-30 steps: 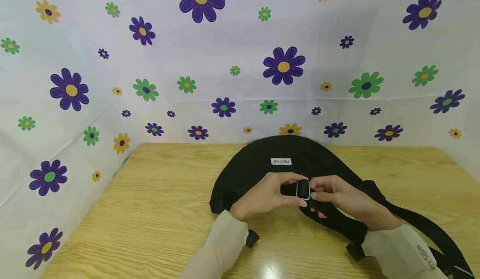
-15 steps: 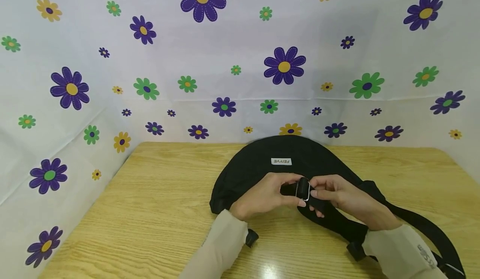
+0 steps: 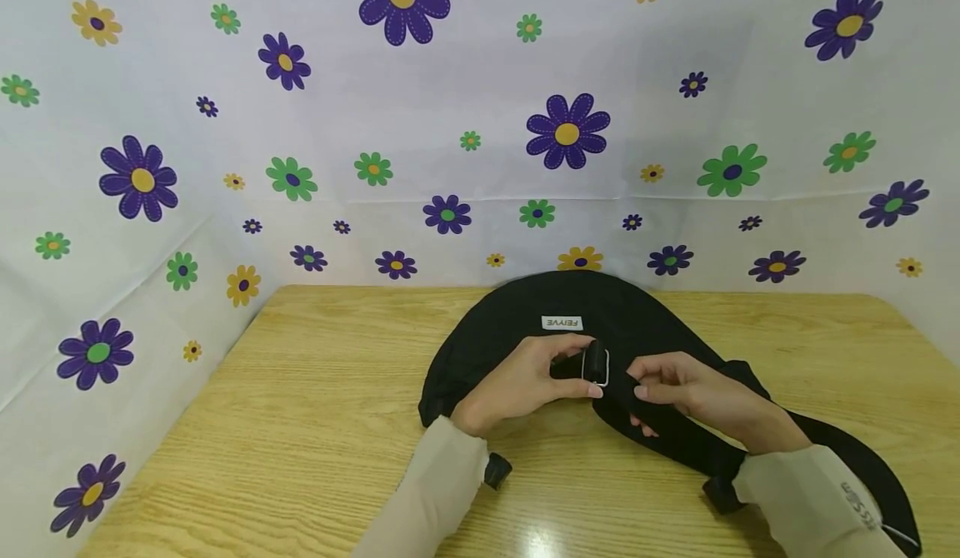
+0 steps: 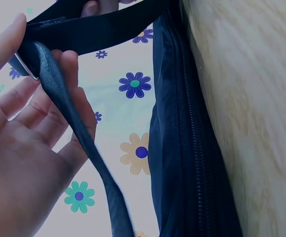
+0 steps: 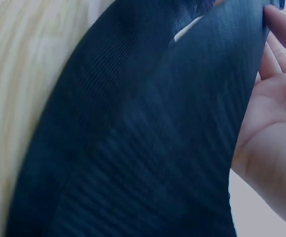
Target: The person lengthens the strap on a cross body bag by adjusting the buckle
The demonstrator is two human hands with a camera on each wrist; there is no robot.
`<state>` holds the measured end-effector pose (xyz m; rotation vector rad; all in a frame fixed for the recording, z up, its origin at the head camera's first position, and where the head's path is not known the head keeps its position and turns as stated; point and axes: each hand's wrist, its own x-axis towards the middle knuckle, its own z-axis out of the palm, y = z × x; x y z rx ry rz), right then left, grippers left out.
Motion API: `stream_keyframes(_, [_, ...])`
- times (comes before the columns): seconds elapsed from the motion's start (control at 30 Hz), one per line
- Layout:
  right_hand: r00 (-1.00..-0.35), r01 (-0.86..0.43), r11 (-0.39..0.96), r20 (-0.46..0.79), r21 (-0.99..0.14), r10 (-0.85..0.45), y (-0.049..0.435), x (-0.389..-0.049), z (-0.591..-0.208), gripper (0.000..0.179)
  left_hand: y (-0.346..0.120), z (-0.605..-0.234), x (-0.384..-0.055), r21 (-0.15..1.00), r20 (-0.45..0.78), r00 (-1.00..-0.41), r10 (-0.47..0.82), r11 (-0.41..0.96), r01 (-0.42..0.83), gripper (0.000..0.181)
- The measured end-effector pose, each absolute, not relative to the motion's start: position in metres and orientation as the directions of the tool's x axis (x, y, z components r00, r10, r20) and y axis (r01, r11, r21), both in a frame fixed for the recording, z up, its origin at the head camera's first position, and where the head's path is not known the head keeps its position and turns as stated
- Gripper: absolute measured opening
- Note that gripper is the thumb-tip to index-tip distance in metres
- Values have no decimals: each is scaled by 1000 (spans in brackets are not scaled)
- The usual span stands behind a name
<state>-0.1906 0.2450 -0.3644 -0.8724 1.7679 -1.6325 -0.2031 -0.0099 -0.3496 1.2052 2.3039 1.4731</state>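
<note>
A black crescent-shaped bag (image 3: 480, 333) with a white label (image 3: 562, 323) lies on the wooden table. Over its front edge, my left hand (image 3: 517, 387) pinches a rectangular metal slide buckle (image 3: 607, 369) threaded with black webbing. My right hand (image 3: 697, 396) pinches the black strap (image 3: 667, 433) a short way to the right of the buckle. In the left wrist view the strap (image 4: 98, 29) runs through the buckle (image 4: 24, 66) at the thumb, with a narrower band hanging down. The right wrist view shows the wide strap (image 5: 158, 128) blurred beside the right palm (image 5: 276, 113).
More of the strap (image 3: 862, 458) loops across the table's right side, past the right sleeve. Small dark pieces show beside both sleeves. Behind the wooden table (image 3: 315, 375) hangs a white cloth (image 3: 480, 83) printed with flowers. The bag's zipper (image 4: 192, 123) faces the left wrist view.
My left hand has moved slightly left and up with the buckle, while my right hand has shifted a little right. The gap between them is wider, with strap spanning it.
</note>
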Motion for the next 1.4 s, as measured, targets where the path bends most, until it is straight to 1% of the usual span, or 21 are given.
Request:
stream_keyframes(0.07, [-623, -106, 32, 42, -994, -781, 244, -191, -365, 20, -9, -350, -203, 815, 279, -663, 694, 194, 546, 47])
stream_keyframes(0.2, [-648, -115, 35, 48, -993, -760, 241, -190, -364, 18, -7, -348, -199, 812, 280, -655, 702, 191, 552, 45])
stream_keyframes(0.37, [-668, -131, 5, 85, -991, -739, 234, -186, -359, 16, -4, -334, -187, 825, 273, -631, 726, 161, 542, 38])
stream_keyframes(0.47, [-667, -147, -28, 120, -989, -735, 229, -184, -357, 15, -3, -326, -180, 825, 267, -622, 736, 158, 542, 34])
stream_keyframes(0.6, [-658, -121, -52, 119, -991, -743, 228, -184, -355, 14, -2, -328, -181, 810, 266, -625, 734, 180, 557, 32])
stream_keyframes(0.7, [-648, -87, -51, 96, -995, -756, 230, -185, -357, 15, -2, -338, -188, 814, 261, -628, 733, 182, 552, 34])
stream_keyframes(0.8, [-643, -82, -20, 68, -996, -763, 235, -187, -359, 18, -4, -347, -197, 809, 263, -639, 723, 195, 554, 39])
stream_keyframes(1.0, [-640, -68, 45, 9, -997, -768, 245, -190, -363, 19, -12, -347, -203, 793, 289, -670, 684, 221, 568, 50])
stream_keyframes(1.17, [-631, -89, 26, 36, -996, -775, 246, -192, -365, 17, -15, -345, -203, 795, 278, -692, 666, 244, 555, 54])
stream_keyframes(1.3, [-633, -112, 3, 69, -994, -771, 244, -190, -365, 16, -12, -345, -201, 791, 289, -678, 676, 230, 567, 42])
stream_keyframes(1.4, [-639, -132, -12, 95, -991, -763, 241, -189, -362, 16, -8, -347, -200, 784, 290, -665, 688, 228, 578, 23])
